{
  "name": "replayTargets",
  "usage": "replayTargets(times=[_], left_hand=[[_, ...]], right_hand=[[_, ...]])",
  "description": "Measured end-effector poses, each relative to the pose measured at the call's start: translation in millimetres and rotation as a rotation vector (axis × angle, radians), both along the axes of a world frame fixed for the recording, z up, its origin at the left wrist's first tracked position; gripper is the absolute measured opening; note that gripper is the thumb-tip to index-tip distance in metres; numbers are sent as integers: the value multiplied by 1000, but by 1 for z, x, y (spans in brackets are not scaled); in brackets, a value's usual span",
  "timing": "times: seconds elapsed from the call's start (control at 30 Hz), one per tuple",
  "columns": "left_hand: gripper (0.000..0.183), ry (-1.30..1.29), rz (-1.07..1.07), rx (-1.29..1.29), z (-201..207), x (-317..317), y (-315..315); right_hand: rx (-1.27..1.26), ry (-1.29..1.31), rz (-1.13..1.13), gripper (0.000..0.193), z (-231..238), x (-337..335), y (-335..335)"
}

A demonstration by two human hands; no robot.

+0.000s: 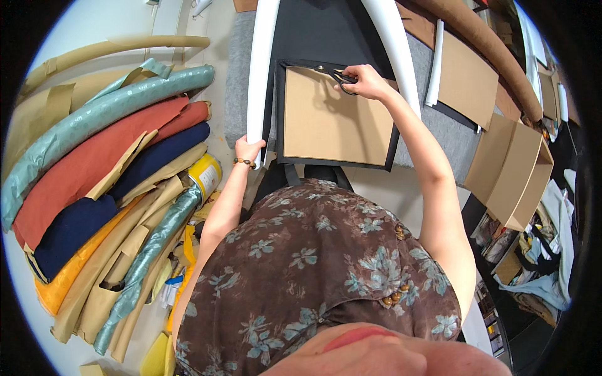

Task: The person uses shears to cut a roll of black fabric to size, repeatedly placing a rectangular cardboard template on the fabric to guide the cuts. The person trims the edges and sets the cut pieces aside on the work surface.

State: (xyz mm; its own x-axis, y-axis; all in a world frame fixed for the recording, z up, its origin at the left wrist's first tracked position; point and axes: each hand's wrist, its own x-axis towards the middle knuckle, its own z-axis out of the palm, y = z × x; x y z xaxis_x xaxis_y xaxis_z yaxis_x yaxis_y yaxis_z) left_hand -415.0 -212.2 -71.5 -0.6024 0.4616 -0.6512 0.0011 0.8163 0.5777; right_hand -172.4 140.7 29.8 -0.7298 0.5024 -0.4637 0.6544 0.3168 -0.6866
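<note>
In my right hand [367,83] is a pair of black-handled scissors [343,79], its blades pointing left along the far edge of a tan cardboard panel [332,128]. A black border surrounds the panel, which lies at the near end of a long black sheet [320,31]. Whether the blades are apart is too small to tell. The fingers of my left hand [249,149] are closed round the near end of a white roll [259,81] along the sheet's left side. A second white roll [401,56] runs down the right side, behind my right wrist.
Rolls of fabric, including a teal patterned roll [125,103] and a red roll [100,163], are heaped at left beside a yellow tub [205,175]. Grey felt [451,141] covers the table. At right are another cardboard panel [467,84], a brown roll [495,47] and a cardboard box [505,163].
</note>
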Motion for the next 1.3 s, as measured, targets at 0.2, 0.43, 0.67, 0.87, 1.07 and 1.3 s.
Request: replayTargets(times=[0.2,0.43,0.67,0.87,1.07,1.3], left_hand=[[42,3,19,-12,-13,-8,-8],[41,-1,2,4,-15,-12,-11],[39,44,-44,-27,-1,-10,-7],[40,76,-16,-48,1,-11,-8],[41,114,20,-95,3,-12,-9],[41,147,11,-151,-4,-18,-13]], right_hand=[[-38,34,49,37,0,-17,15],[-229,30,105,31,-16,-26,45],[-426,82,83,30,-38,-24,58],[-555,38,29,28,-26,-35,60],[-603,40,-1,26,-38,-32,61],[-548,92,28,27,-45,-34,57]])
